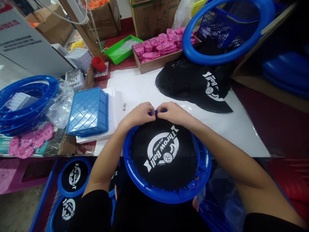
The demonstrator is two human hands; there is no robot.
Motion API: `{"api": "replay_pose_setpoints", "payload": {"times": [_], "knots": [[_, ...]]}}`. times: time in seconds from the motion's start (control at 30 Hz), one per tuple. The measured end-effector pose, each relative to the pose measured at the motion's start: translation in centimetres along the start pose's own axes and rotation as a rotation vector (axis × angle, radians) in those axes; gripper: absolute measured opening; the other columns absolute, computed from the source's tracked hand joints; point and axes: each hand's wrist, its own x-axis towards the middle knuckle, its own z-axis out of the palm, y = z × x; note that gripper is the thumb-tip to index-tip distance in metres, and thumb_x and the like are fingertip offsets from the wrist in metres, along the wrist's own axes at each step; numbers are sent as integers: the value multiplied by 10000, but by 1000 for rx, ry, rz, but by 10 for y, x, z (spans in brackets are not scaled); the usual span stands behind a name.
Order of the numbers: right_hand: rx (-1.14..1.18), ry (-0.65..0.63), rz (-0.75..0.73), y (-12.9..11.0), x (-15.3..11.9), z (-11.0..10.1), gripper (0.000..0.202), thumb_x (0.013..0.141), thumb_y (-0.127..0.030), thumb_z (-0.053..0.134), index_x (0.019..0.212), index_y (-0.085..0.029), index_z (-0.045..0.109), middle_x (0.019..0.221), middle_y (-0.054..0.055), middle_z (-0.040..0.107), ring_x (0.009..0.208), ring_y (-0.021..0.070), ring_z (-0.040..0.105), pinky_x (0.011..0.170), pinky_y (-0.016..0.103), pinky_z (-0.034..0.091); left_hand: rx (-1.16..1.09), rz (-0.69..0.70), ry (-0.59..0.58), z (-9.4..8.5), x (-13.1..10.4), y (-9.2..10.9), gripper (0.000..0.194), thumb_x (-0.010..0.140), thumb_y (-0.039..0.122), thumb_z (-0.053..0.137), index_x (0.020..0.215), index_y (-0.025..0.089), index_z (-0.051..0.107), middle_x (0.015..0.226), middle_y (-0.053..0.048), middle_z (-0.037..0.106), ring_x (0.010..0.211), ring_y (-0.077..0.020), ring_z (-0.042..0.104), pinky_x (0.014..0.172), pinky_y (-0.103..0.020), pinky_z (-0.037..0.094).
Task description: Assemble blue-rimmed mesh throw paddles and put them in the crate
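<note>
A round blue frame (138, 180) with black mesh (185, 153) printed "Throw Ball" in white rests tilted at the table's front edge, near my body. At its far rim, my left hand (145, 112) pinches the blue rim and mesh edge from the left. My right hand (170, 112) pinches the same spot from the right, the fingertips of both hands almost touching. The part between the fingertips is mostly hidden. Small wiring shows on the ring's lower right. Two small metal discs (124, 107) lie on the white sheet left of my hands.
A blue basket (88, 111) stands upside down at left, by stacked blue rings (29, 119). Behind are a green tray (122, 50), a box of pink parts (156, 62), loose black mesh (178, 83) and a large blue ring (205, 59). Finished-looking discs (74, 174) lie below left.
</note>
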Motion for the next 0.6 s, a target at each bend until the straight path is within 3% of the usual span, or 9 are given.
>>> {"api": "replay_pose_setpoints", "payload": {"times": [0.23, 0.37, 0.5, 0.6], "knots": [[25, -155, 28, 5, 13, -9, 106, 767, -223, 660, 790, -166, 746, 745, 19, 699, 697, 157, 579, 637, 279, 405, 59, -20, -36, -5, 2, 2, 104, 746, 187, 643, 800, 182, 733, 900, -40, 661, 849, -185, 614, 807, -317, 470], [-100, -148, 37, -3, 10, -12, 87, 761, -223, 680, 788, -173, 747, 755, 40, 716, 707, 181, 601, 618, 289, 412, 92, -42, -71, -8, 2, 5, 118, 732, 212, 652, 800, 186, 744, 901, -45, 676, 835, -190, 617, 782, -317, 473], [-183, -123, -100, 0, 2, -18, 73, 811, -228, 688, 826, -184, 744, 897, 66, 760, 850, 211, 661, 740, 294, 466, 103, -61, -69, -11, -2, 8, 118, 737, 223, 656, 794, 189, 754, 882, -42, 692, 817, -189, 632, 772, -313, 488], [-92, -154, -166, 10, -6, -31, 208, 911, -359, 649, 955, -180, 744, 1000, 73, 764, 928, 219, 680, 814, 309, 486, 112, -137, -91, -20, -12, 6, 107, 762, 226, 657, 783, 188, 755, 833, -36, 706, 781, -186, 641, 746, -307, 498]]}}
